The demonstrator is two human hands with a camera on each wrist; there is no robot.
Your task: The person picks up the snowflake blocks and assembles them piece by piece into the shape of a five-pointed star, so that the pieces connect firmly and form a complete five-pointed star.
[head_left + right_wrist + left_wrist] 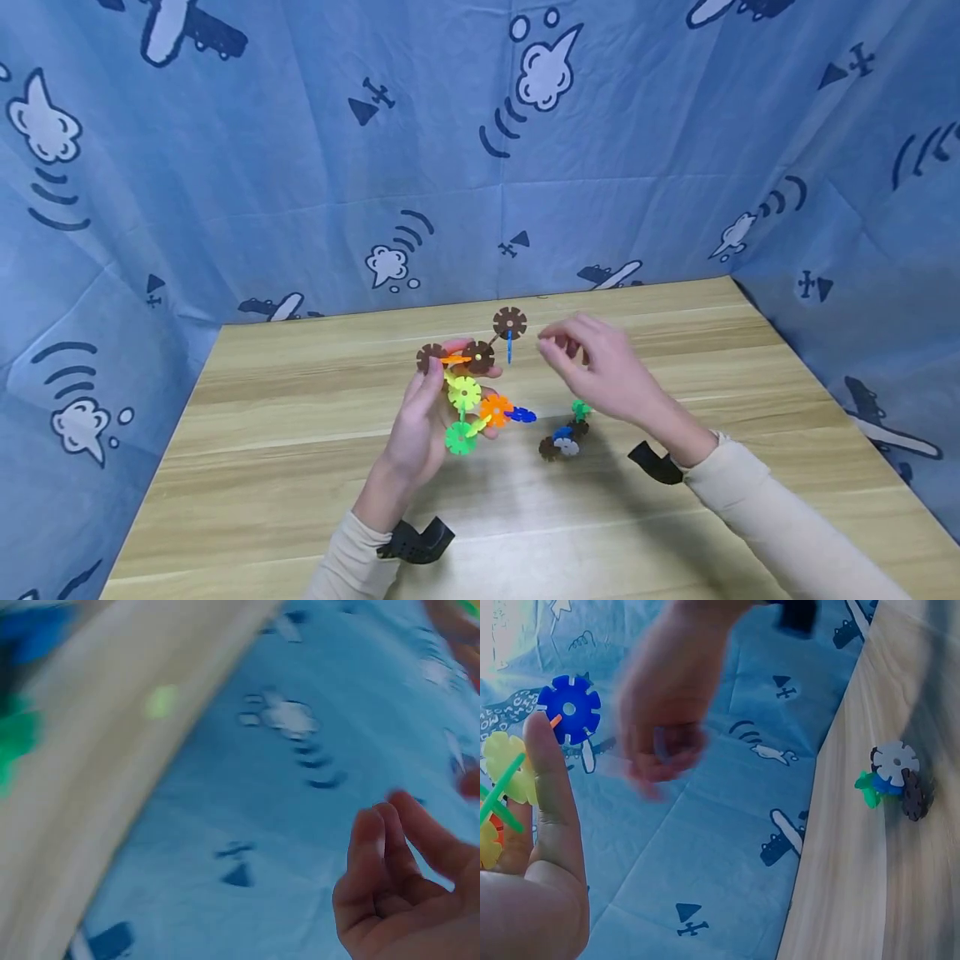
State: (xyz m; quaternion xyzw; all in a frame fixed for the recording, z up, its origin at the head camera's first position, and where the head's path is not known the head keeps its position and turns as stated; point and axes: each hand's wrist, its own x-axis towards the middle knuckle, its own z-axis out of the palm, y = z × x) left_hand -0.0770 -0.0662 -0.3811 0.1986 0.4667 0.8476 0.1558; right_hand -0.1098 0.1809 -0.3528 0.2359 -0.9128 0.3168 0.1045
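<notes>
In the head view, my left hand holds a chain of interlocked plastic snowflake discs, its thumb on a brown disc. The chain has a yellow disc, a green disc, an orange disc and a dark blue disc. At its far end another brown disc carries a blue disc seen edge-on. To the right of that end, my right hand is raised apart from the chain. Its fingers are loosely bent, with nothing visible between them in the right wrist view.
A small cluster of snowflake discs, with a white disc and a green disc, lies on the wooden table below my right hand. A blue patterned curtain stands behind the table and along its sides.
</notes>
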